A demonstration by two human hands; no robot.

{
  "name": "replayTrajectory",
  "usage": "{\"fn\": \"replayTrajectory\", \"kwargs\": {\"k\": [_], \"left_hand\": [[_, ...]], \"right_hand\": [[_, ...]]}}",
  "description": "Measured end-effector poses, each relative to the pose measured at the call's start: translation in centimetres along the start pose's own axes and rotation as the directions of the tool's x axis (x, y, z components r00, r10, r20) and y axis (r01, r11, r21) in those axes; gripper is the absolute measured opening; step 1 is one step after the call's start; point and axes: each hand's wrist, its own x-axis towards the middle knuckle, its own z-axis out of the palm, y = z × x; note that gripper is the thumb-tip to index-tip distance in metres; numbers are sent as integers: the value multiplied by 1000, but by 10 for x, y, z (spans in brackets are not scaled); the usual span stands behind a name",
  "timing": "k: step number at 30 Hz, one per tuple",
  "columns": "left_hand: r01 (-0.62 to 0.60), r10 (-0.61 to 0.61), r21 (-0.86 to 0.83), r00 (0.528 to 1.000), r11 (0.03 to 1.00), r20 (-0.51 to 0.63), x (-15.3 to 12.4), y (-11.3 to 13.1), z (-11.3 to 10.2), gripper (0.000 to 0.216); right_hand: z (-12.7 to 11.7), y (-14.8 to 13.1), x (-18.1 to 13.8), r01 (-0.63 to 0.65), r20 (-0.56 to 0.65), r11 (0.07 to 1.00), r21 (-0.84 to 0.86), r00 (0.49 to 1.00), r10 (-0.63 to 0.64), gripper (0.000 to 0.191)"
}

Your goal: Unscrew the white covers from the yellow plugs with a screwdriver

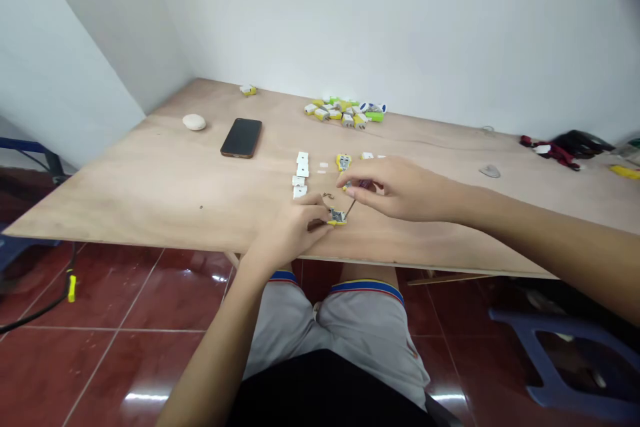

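Observation:
Near the table's front edge, my left hand (300,223) pinches an opened yellow plug adapter (337,216) with grey and metallic parts showing inside. My right hand (395,188) grips a screwdriver (351,208) with a dark purple handle, its thin shaft slanting down to the adapter's right end. Small brass-coloured pieces (328,195) lie just beyond my left fingers. Another opened yellow housing (343,161) rests farther back, and one more is partly hidden by my right fingers. White covers (302,170) form a column left of them.
A heap of yellow-and-white plug adapters (335,110) lies by the wall, and a single one (247,90) is farther left. A phone (241,138) and a white oval object (194,122) are at left. Dark and red items (555,150) sit at far right. A blue stool (550,360) stands below.

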Motion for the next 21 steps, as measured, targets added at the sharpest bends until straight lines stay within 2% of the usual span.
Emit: {"fn": "replayTrajectory", "kwargs": {"k": [2, 6, 9, 12, 17, 21], "left_hand": [[5, -5, 4, 1000, 1000, 0, 0, 0, 0, 7], [7, -7, -1, 1000, 1000, 1, 0, 0, 0, 7], [5, -5, -13, 1000, 1000, 4, 0, 0, 1, 5], [17, -17, -14, 1000, 1000, 2, -1, -2, 1, 5], [27, -27, 27, 1000, 999, 15, -2, -3, 2, 6], [29, -29, 1, 1000, 1000, -7, -3, -2, 2, 8]], "right_hand": [[1, 2, -1, -29, -2, 1000, 11, 1000, 29, 35], [4, 6, -3, 8, -36, 999, 50, 999, -6, 50], [4, 6, -4, 9, -46, 997, 72, 999, -6, 51], [1, 7, -6, -47, -73, 996, 71, 996, 52, 52], [0, 13, -11, -96, -167, 995, 31, 981, 100, 38], [20, 15, -17, -144, -80, 989, -34, 987, 141, 25]]}}
